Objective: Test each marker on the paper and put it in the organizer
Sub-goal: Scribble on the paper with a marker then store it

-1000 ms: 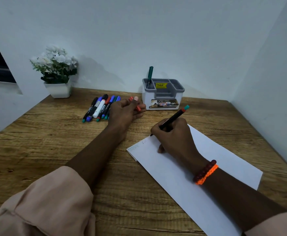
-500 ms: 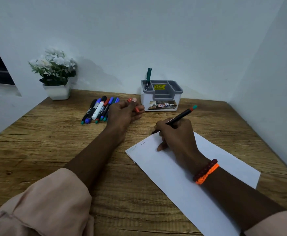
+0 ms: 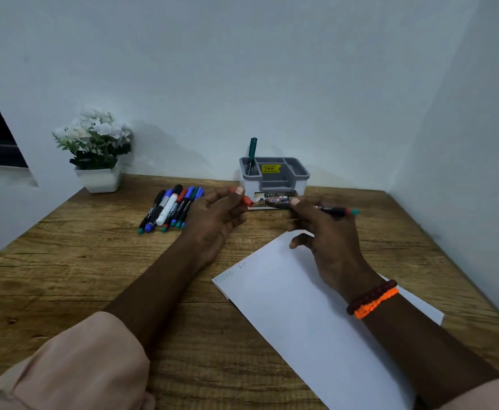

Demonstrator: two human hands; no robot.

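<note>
Above the desk, in front of the organizer (image 3: 274,176): left hand (image 3: 215,216) pinches the red cap (image 3: 246,200) at its fingertips; right hand (image 3: 325,229) grips the marker (image 3: 335,211), barrel lying level, tail pointing right, tip end hidden by the fingers. Cap and marker just apart. Judgement: recapping. Line cap mouth up with the tip, push straight on until seated, then into a compartment.

Marker pile (image 3: 172,209) crowds left; organizer (image 3: 274,176) blocks the rear, seemingly.
</note>
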